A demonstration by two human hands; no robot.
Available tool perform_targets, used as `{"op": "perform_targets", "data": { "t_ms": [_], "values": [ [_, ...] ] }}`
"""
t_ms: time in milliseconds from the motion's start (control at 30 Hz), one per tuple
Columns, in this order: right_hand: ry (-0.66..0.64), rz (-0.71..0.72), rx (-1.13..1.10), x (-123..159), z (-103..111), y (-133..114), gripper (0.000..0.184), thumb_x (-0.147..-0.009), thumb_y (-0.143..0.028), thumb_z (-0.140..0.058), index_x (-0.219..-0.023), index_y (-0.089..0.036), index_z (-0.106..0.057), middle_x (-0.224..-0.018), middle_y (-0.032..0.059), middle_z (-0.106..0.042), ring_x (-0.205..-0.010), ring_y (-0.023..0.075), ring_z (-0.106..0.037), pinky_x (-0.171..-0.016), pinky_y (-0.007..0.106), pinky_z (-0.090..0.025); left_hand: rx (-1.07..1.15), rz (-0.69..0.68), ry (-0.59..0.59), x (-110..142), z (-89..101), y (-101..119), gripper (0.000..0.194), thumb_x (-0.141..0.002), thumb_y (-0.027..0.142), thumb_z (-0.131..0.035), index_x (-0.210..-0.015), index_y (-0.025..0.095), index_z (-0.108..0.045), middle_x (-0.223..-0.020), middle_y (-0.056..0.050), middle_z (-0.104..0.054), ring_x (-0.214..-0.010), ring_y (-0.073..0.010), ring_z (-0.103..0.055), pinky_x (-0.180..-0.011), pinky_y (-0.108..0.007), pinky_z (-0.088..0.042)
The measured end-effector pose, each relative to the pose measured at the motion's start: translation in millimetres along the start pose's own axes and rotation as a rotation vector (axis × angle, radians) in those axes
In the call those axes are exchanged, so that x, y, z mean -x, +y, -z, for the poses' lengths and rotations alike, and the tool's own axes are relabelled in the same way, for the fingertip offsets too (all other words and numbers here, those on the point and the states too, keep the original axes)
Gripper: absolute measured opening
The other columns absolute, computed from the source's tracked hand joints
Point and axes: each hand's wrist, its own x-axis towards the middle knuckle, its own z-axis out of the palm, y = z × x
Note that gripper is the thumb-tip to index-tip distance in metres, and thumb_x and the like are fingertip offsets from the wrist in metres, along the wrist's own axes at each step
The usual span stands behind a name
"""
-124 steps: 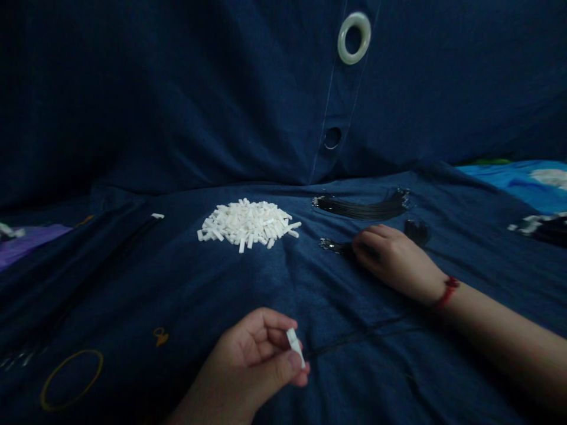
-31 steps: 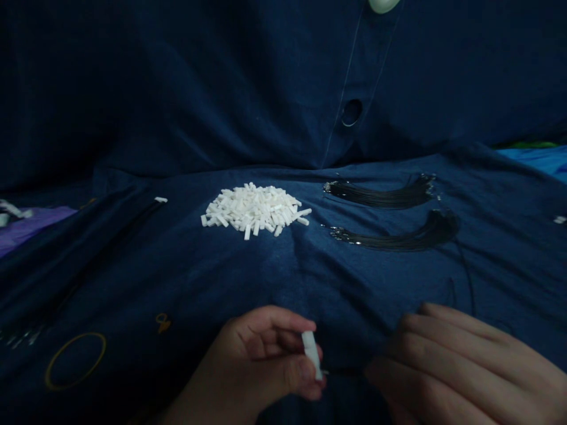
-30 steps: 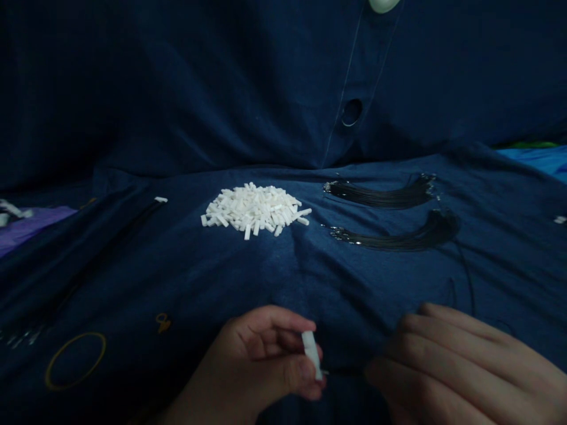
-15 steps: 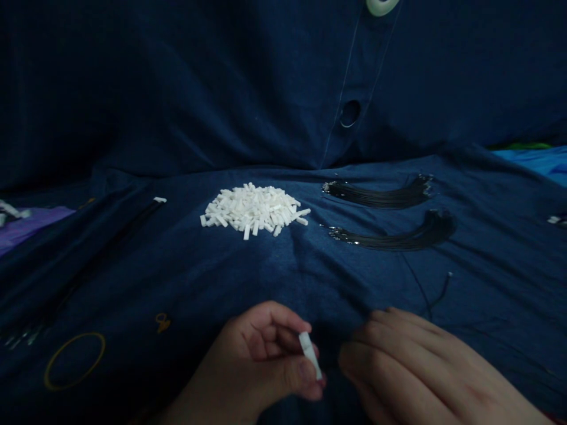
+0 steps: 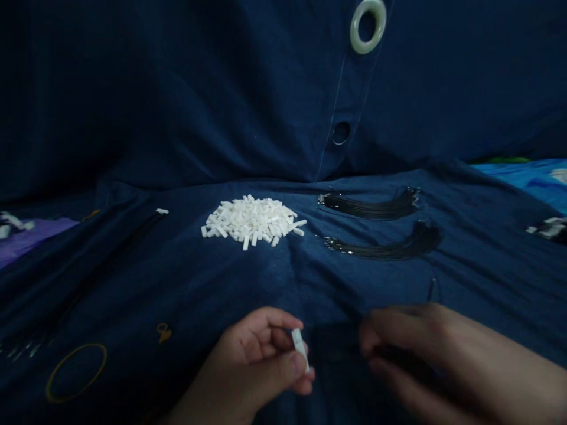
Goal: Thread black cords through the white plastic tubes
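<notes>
My left hand (image 5: 261,360), low in the middle, pinches a small white plastic strip (image 5: 300,349) between thumb and fingers, tilted and with a thin mark across it. To its right, my right hand (image 5: 425,354) is curled, thumb and forefinger close together, slightly blurred. Part of a thin black wire (image 5: 432,289) sticks up behind its knuckles and seems to run into the grip; the fingertips hide the rest. Beyond the hands lies a heap of similar white strips (image 5: 254,219). Right of the heap are two bundles of black wires, a far bundle (image 5: 370,206) and a nearer bundle (image 5: 385,248).
Dark blue cloth with folds covers the surface and rises at the back, where a pale ring (image 5: 367,26) shows. At left lie a yellow rubber band (image 5: 76,373), a small twisted band (image 5: 163,333) and dark wires with a white end (image 5: 162,211).
My right hand has shifted right, away from the left, and turned; less of the wire behind it shows. The left hand still grips the white strip. The view has tilted slightly up.
</notes>
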Motion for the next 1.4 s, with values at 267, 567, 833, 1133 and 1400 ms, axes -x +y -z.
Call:
{"op": "perform_targets", "data": {
  "t_ms": [267, 567, 833, 1133, 1400],
  "values": [
    [-0.476, -0.407, -0.123, -18, 48, 70, 0.042, -0.093, -0.047, -0.034, -0.075, -0.018, -0.058, -0.067, 0.0040, -0.065, -0.059, 0.0156, -0.064, -0.052, 0.023, -0.050, 0.027, -0.014, 0.011, 4, -3.1, 2, 0.025, -0.062, 0.015, -0.081, -0.081, 0.013, -0.065, -0.064, 0.000, -0.068, -0.057, -0.0111, -0.065, -0.053, -0.018, -0.052],
    [0.110, -0.234, 0.366, -38, 4, 95, 0.022, -0.092, -0.020, -0.042, -0.101, -0.013, -0.061, -0.099, 0.0107, -0.058, -0.085, 0.0192, -0.057, -0.080, 0.035, -0.046, 0.031, -0.015, 0.036, 2, -4.6, 3, 0.030, -0.058, 0.017, -0.086, -0.079, 0.013, -0.064, -0.063, 0.002, -0.067, -0.056, -0.0102, -0.065, -0.050, -0.017, -0.051],
    [0.208, -0.098, 0.553, -39, -5, 105, 0.012, -0.092, -0.017, -0.048, -0.089, -0.012, -0.058, -0.085, 0.0044, -0.054, -0.077, 0.0152, -0.051, -0.071, 0.031, -0.045, 0.017, -0.012, -0.003, 1, -0.3, 0, 0.028, -0.062, 0.017, -0.083, -0.081, 0.013, -0.063, -0.065, 0.001, -0.067, -0.057, -0.0102, -0.064, -0.052, -0.018, -0.051],
    [0.254, -0.008, 0.659, -42, -9, 106, 0.010, -0.090, -0.015, -0.052, -0.081, -0.013, -0.057, -0.079, 0.0022, -0.053, -0.074, 0.0151, -0.051, -0.070, 0.032, -0.045, 0.010, 0.000, -0.015, 1, 4.2, -2, 0.028, -0.065, 0.018, -0.081, -0.085, 0.013, -0.062, -0.067, 0.000, -0.067, -0.058, -0.0112, -0.064, -0.054, -0.020, -0.050],
    [0.661, 0.069, 0.564, -30, 18, 89, 0.008, -0.094, -0.018, -0.042, -0.096, -0.016, -0.050, -0.084, 0.0065, -0.057, -0.073, 0.0160, -0.057, -0.063, 0.027, -0.044, -0.004, -0.023, -0.006, 5, 0.5, 1, 0.021, -0.070, 0.016, -0.076, -0.086, 0.014, -0.063, -0.070, 0.001, -0.067, -0.062, -0.0110, -0.064, -0.061, -0.020, -0.051]
  ]
}}
